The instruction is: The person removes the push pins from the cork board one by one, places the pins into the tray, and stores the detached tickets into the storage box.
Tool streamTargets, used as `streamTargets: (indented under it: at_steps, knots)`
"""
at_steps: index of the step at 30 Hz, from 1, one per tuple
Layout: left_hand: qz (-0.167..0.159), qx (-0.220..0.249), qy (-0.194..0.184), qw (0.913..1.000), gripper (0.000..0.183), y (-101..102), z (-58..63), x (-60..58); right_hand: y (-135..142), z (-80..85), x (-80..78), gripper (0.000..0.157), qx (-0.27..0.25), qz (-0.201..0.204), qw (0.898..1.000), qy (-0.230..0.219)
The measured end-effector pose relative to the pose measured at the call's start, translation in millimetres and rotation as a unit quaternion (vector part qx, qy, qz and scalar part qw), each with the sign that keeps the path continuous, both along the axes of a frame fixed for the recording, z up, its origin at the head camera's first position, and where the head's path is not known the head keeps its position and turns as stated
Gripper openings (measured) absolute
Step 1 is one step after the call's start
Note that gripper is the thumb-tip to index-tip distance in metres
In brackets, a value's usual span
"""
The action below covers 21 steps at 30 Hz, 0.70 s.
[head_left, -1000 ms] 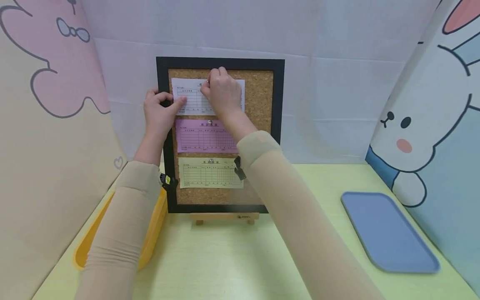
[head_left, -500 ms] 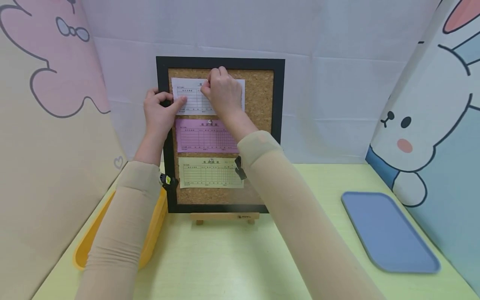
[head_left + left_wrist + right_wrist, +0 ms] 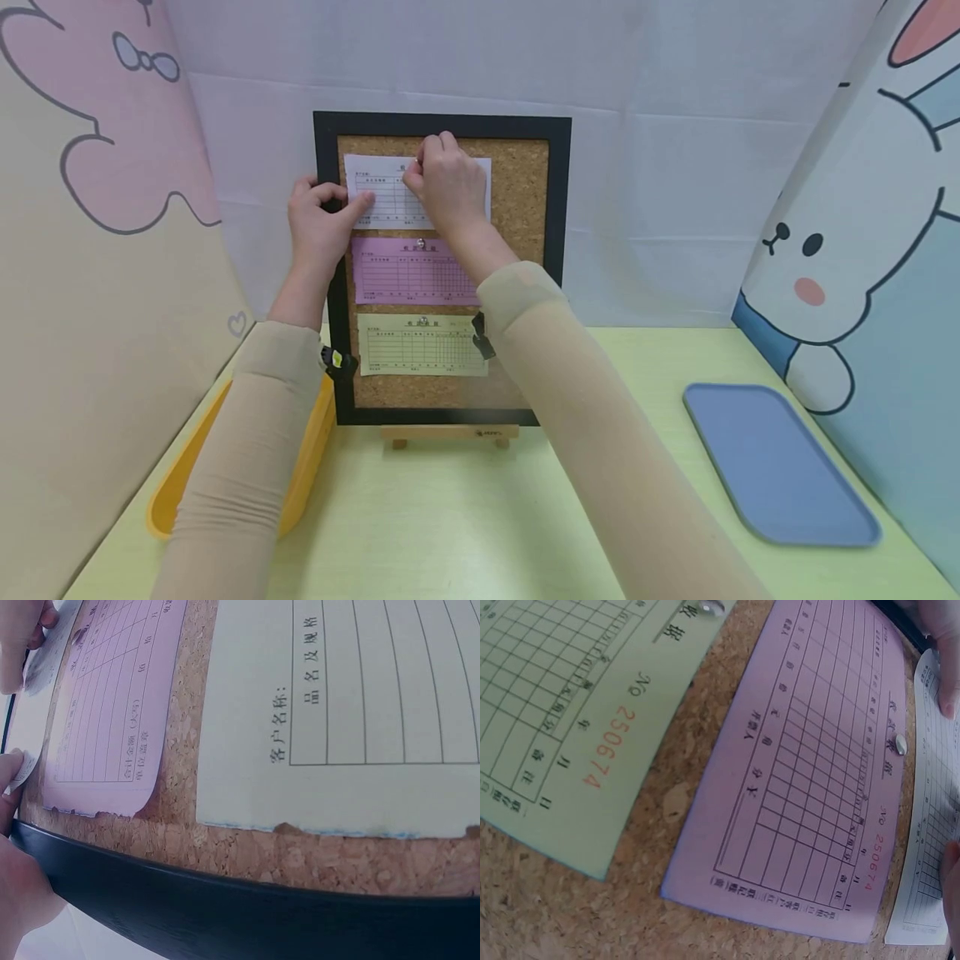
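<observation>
A black-framed corkboard stands upright with three receipt slips on it. My left hand grips the board's left edge, its thumb resting on the white receipt slip at the top. At that slip's upper middle, my right hand pinches a small shiny thumbtack, mostly hidden by the fingers. Below hang a pink receipt slip and a pale green one, each held by a silver thumbtack. In the left wrist view, the left hand shows at the frame's edge.
A small wooden easel supports the board on the pale green table. To the left, a yellow bin sits partly behind the left forearm. A blue tray lies at the right. A white cloth hangs behind.
Both hands keep their places at the white slip and the board's edge. Only a very slight shift of the whole view shows.
</observation>
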State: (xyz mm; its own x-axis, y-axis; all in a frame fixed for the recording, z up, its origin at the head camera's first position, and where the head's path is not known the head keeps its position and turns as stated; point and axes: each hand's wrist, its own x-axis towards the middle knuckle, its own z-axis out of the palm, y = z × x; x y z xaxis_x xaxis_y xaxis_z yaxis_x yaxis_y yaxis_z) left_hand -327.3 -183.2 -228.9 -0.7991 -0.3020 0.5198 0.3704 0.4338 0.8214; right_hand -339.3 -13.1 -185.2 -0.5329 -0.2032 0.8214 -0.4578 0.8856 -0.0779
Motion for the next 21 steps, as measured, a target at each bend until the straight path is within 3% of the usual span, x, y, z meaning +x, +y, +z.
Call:
streamTargets:
  at_steps: [9,21]
  knots:
    - [0.004,0.004,-0.007,1.0000,0.039,-0.1,1.6,2.1,1.0,1.4,1.6,0.014,-0.010,0.012,1.000,-0.001]
    - [0.011,0.021,-0.007,0.9997,0.031,4.7,1.2,6.4,8.6,5.0,3.3,0.018,-0.030,-0.007,0.999,-0.035]
